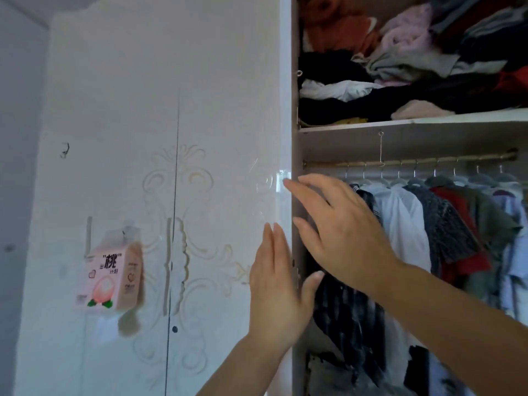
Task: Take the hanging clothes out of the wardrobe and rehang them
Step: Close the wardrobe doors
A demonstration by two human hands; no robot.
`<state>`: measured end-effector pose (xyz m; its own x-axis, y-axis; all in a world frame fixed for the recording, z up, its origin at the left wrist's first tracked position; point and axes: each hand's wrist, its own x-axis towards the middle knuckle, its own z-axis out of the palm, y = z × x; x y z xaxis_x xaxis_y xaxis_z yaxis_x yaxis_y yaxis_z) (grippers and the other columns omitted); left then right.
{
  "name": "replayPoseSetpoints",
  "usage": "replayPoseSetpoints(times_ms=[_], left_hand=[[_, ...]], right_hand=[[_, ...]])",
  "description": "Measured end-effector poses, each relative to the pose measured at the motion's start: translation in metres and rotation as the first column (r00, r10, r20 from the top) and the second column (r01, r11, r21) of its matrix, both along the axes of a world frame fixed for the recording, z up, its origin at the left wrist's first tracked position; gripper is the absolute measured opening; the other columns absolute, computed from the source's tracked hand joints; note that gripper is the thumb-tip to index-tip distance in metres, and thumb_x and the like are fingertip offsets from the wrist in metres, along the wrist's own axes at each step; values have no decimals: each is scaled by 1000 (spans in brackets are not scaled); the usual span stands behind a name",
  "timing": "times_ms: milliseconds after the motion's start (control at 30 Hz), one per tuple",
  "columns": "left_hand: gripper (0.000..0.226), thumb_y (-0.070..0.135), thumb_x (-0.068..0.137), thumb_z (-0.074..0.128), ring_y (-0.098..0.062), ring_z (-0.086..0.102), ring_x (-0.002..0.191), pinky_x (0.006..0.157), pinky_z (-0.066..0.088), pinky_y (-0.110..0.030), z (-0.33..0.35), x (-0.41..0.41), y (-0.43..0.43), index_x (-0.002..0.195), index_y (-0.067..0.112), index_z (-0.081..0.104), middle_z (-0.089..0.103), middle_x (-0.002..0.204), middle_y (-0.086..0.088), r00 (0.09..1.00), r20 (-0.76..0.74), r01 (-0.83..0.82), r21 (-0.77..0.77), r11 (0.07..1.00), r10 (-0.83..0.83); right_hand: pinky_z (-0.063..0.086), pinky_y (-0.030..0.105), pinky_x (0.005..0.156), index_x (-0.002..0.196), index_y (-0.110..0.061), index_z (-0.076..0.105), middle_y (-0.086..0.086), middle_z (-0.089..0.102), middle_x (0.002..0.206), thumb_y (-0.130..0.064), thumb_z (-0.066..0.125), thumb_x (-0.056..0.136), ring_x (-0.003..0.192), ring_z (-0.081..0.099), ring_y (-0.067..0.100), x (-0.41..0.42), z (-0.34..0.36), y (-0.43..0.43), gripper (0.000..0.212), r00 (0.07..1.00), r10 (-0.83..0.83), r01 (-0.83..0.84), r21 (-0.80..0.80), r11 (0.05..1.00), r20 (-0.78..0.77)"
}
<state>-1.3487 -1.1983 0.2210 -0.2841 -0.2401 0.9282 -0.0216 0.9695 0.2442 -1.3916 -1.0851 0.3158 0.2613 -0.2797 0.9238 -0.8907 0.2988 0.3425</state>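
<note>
- Wardrobe (pixel 295 144): right-hand section is open; the white door (pixel 228 115) w/ scroll relief borders the opening's left edge.
- Hanging clothes (pixel 445 224): packed in a row on hangers (pixel 460 178) along the rail (pixel 400 162), under the shelf (pixel 414 120). Dark plaid shirt sits at the rail's left end, then white, dark print, red, green.
- Left hand (pixel 274 284): palm flat on the door's right edge, fingers straight & together, thumb over the edge on the opening side.
- Right hand (pixel 343 232): in front of the plaid shirt, holding nothing. Fingers spread & relaxed, tips near the door edge at rail height; contact w/ door unclear.
- Shelf carries a loose clothes pile (pixel 400 52): orange, pink, black, white.
- Pink carton (pixel 111 278) hangs on the far-left door.
</note>
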Motion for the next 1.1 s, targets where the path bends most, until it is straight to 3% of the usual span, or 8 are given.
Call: replayPoseSetpoints(times_ms=[167,267,367,467,567,733,900,1100], left_hand=[[74,58,91,31,-13,7,144,115,17,-36,3,-7,0,150,23,3,6,158,0,987,3,158,-113,981,-158],[64,54,95,26,-21,27,137,107,33,-46,4,-17,5,149,25,8,20,155,-2,973,18,231,-180,956,-231],[61,41,94,30,-19,35,133,103,38,-47,4,-34,11,149,24,9,22,154,1,948,43,315,-251,916,-314],[67,39,91,27,-18,29,138,106,36,-47,-2,-58,18,148,31,-8,17,155,5,950,88,312,-268,912,-299],[64,48,96,22,-21,40,132,99,44,-45,-14,-85,25,149,21,-2,33,149,-2,970,100,243,-280,929,-223],[67,58,96,16,-23,35,134,100,34,-46,-24,-134,43,149,19,3,30,149,-2,985,119,151,-244,958,-125],[72,63,93,16,-22,18,138,101,23,-56,-24,-186,64,150,20,1,21,152,2,981,171,132,-245,960,-92],[71,63,92,14,-19,7,141,107,6,-54,-27,-239,87,147,27,-13,9,154,1,981,173,132,-235,963,-92]], right_hand=[[47,43,92,126,-6,54,12,56,123,-20,43,88,114,53,30,12,24,-17,42,998,-63,64,41,997,-11],[44,44,95,129,-3,52,17,53,130,-8,51,88,120,49,33,2,32,-20,41,981,-192,190,87,978,12],[28,39,109,139,-7,40,15,41,142,-9,48,94,133,35,30,-14,42,-14,46,940,-340,330,195,924,20],[8,31,112,145,-11,28,12,28,151,-16,44,98,140,22,28,-38,45,2,51,892,-451,441,221,870,-7],[-7,32,110,148,-15,20,10,23,153,-26,41,98,141,18,29,-69,40,18,55,796,-598,598,265,756,-93],[7,43,114,141,-19,39,11,37,146,-34,47,94,135,32,34,-116,39,41,50,707,-689,704,261,661,-160],[9,44,115,130,-24,53,10,46,141,-42,20,93,134,36,34,-173,39,65,53,666,-719,743,274,611,-202],[-6,42,113,137,-30,44,6,28,152,-46,1,90,143,12,29,-236,33,88,66,691,-676,721,303,623,-255]])
